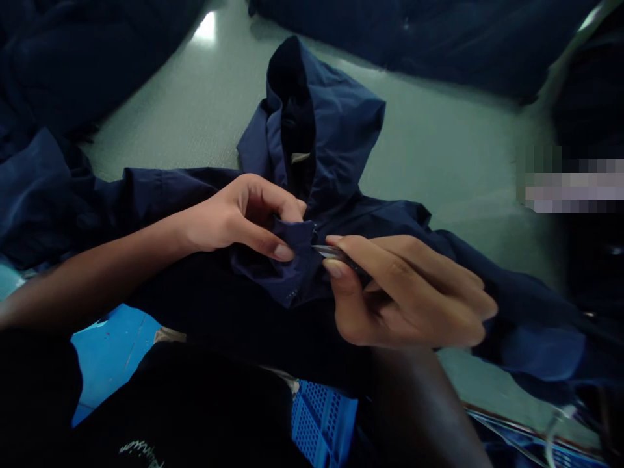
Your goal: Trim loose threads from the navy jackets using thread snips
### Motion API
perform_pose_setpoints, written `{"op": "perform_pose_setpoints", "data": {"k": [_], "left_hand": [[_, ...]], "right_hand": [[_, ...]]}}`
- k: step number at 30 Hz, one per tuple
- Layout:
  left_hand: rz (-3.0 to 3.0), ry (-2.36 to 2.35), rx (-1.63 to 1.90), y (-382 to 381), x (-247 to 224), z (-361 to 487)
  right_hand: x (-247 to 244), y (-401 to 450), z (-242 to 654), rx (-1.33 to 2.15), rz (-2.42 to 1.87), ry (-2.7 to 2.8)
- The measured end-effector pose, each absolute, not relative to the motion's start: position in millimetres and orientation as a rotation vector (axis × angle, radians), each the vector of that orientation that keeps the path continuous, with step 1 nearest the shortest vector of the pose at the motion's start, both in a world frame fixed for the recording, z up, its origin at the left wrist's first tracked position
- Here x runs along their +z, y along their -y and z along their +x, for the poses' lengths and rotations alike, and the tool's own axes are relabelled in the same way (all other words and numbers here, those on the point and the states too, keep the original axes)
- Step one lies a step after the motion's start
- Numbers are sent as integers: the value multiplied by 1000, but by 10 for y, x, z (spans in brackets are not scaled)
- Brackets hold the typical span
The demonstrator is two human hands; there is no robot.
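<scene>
A dark navy hooded jacket [341, 130] lies spread in front of me, its hood pointing away and its sleeves out to both sides. My left hand [248, 218] pinches a folded edge of the jacket between thumb and fingers, near the front below the hood. Small pale thread ends show along this edge. Between the thumb and forefinger of my right hand [404, 289] are thread snips [336, 252], their pointed metal tip touching or very close to the held edge. The rest of the snips is hidden inside the hand.
Beneath the jacket is a pale green table [439, 156]. More dark garments [414, 39] lie at the far side and to the left. A blue plastic crate [324, 422] stands below the near edge. At the right, a person in dark clothing is partly visible.
</scene>
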State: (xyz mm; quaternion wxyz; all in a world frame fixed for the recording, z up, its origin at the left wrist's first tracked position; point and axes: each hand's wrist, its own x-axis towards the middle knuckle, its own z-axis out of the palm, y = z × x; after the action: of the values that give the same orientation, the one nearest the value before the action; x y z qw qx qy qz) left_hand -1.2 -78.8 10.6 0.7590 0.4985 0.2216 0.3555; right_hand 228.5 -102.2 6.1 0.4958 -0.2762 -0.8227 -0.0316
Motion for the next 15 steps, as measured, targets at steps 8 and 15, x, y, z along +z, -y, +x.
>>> {"op": "perform_pose_setpoints", "data": {"k": [8,15], "left_hand": [[1098,-487,780,787,114,-6],[1078,-464,778,791,118,-4]], "right_hand": [[74,1033,2252,33,-653,1993],[49,1040,2279,16,-689,2002]]}}
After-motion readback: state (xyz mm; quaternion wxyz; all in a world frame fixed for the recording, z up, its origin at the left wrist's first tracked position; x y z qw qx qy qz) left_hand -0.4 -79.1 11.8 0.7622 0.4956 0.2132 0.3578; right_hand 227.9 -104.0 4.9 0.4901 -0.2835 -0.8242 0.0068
